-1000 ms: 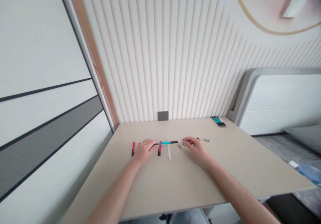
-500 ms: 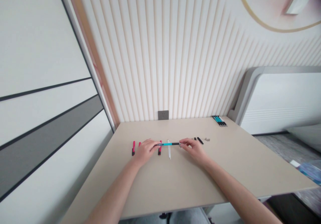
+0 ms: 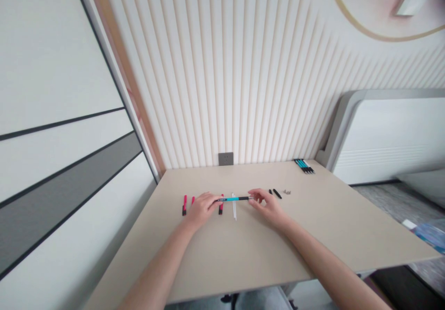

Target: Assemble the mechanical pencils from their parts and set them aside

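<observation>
A blue and black pen (image 3: 233, 199) lies level above the desk, its left end pinched in my left hand (image 3: 203, 208). At its right end, the silver tip is between the thumb and fingers of my right hand (image 3: 267, 205), which are curled around it. Below the pen are thin white refills (image 3: 234, 211). A pink and black pen piece (image 3: 221, 206) is just right of my left hand, another (image 3: 185, 205) stands to its left, and a third is partly hidden behind the hand. Black pieces (image 3: 277, 193) and small tips (image 3: 287, 192) lie right of my right hand.
Several blue, white and black pens (image 3: 303, 166) lie side by side at the desk's back right corner. The beige desk (image 3: 208, 263) meets a ribbed wall with a dark socket (image 3: 225, 159). A bed headboard (image 3: 389, 138) stands at the right.
My right fingers have loosened slightly at the pen's right end, and more of the silver tip shows. My left hand and the pen have hardly moved.
</observation>
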A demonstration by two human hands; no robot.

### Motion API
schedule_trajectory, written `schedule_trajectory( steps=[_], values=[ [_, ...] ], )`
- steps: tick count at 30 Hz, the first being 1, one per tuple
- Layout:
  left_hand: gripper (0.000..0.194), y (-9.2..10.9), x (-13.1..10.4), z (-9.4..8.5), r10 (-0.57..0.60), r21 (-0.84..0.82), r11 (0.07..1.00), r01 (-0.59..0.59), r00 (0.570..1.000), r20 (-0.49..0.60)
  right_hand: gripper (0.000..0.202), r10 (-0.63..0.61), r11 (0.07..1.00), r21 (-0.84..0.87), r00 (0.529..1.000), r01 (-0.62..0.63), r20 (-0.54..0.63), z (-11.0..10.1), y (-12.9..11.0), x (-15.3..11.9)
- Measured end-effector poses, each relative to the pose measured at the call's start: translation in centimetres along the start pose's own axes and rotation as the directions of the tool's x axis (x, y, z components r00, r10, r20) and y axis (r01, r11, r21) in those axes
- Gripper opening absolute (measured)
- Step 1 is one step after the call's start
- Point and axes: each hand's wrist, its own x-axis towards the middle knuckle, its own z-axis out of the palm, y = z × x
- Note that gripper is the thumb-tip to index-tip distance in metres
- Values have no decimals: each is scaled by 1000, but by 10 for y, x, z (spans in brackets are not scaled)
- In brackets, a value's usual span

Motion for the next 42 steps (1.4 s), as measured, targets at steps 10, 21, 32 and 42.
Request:
schedule_trajectory(
  steps=[10, 21, 32, 42],
  values=[
    [18, 1, 1, 2, 44, -4, 999, -44, 999, -9, 46, 80, 993, -94, 995, -74, 55, 4, 4, 1],
    [17, 4, 1, -1, 2, -70, 998, -6, 999, -51, 58, 131, 986, 80, 980, -144, 147, 4, -4, -1],
    [32, 5, 4, 10, -543, -563, 735, 377, 825, -157, 53, 14, 1000, 7, 978, -15, 207, 11, -6, -3],
    [50, 32, 11, 13, -519, -659, 664, 353, 852, -66, 49, -50, 997, -42, 960, 64, 276, 16, -12, -7]
  ],
)
